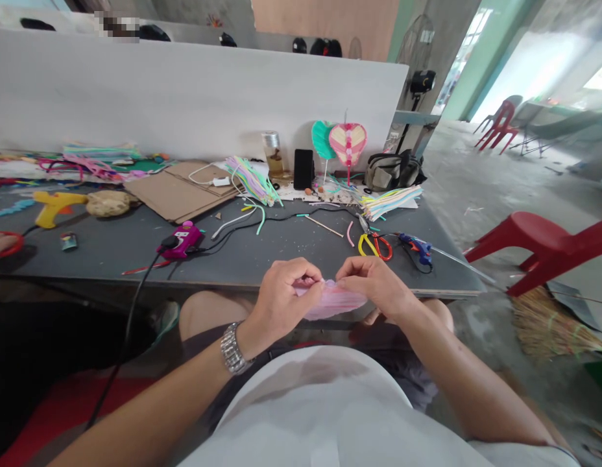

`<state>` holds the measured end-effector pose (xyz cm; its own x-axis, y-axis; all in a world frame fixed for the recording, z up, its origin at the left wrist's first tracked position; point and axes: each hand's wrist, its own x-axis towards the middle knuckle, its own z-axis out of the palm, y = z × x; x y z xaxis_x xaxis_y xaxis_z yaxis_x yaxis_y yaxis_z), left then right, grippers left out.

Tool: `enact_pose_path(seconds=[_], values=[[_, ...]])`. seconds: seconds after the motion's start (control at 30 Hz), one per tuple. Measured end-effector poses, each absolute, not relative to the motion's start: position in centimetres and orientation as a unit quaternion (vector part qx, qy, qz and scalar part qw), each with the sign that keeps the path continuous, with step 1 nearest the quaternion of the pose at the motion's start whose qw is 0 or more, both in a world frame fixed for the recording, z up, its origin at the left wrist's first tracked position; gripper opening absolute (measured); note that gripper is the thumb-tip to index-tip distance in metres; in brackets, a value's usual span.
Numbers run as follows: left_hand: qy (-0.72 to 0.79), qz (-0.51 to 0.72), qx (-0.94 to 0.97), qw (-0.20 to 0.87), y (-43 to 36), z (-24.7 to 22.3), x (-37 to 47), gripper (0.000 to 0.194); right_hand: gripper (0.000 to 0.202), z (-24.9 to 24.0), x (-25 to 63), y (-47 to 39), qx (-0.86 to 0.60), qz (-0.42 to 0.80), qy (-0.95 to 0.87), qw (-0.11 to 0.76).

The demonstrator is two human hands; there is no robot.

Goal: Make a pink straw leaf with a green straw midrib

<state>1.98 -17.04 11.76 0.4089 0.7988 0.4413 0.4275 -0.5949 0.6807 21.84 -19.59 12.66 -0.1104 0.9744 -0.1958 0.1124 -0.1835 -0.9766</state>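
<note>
Above my lap, at the table's front edge, I hold a pink ribbed piece [334, 303] that looks like pipe cleaners laid side by side. My left hand [288, 295], with a metal watch on the wrist, pinches its upper left edge between thumb and forefinger. Close by, my right hand [376, 282] pinches the same edge, its fingers curled. The fingers partly cover the piece's top. Beyond the right hand lie scissors [375, 246] with yellow and red handles and a blue glue gun [416, 250].
A pink power socket [181, 240] with a black cord sits left on the table [281, 253]. Pipe-cleaner bundles [252, 180], cardboard [179, 194], a phone [303, 170], a jar [272, 155] and heart-shaped crafts [348, 144] stand farther back. Another person's hand [2, 244] shows far left. A red chair [539, 240] stands right.
</note>
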Motion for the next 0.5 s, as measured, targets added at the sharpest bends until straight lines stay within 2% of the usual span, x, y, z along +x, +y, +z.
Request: enact_pose_path(seconds=[0.2, 0.5], values=[[0.375, 0.371, 0.821, 0.216, -17.2, 11.5, 1.7, 0.011, 0.014, 11.8, 22.4, -18.2, -0.489, 0.626, -0.479, 0.374], [0.355, 0.355, 0.828, 0.25, -18.0, 12.0, 2.1, 0.013, 0.009, 11.1, 23.4, -17.0, -0.409, 0.739, -0.462, 0.27]])
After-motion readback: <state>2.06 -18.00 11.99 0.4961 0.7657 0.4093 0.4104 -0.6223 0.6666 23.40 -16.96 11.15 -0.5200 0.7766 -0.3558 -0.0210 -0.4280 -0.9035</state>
